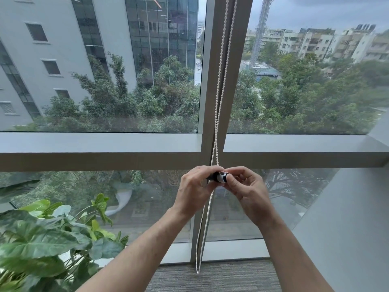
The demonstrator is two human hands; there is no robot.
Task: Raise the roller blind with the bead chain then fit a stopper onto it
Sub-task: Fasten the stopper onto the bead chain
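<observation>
A white bead chain (219, 85) hangs in a double strand down the grey window mullion and loops just above the carpet (197, 270). At the height of the horizontal frame bar, a small black-and-white stopper (221, 177) sits on the chain between both hands. My left hand (194, 189) grips the stopper's dark left end with curled fingers. My right hand (242, 186) pinches its white right end between thumb and fingers. The blind itself is out of view above; the glass is uncovered.
A large leafy potted plant (46, 234) fills the lower left, close to my left forearm. A grey wall (347, 218) angles in on the right. Grey carpet (221, 277) runs along the window base.
</observation>
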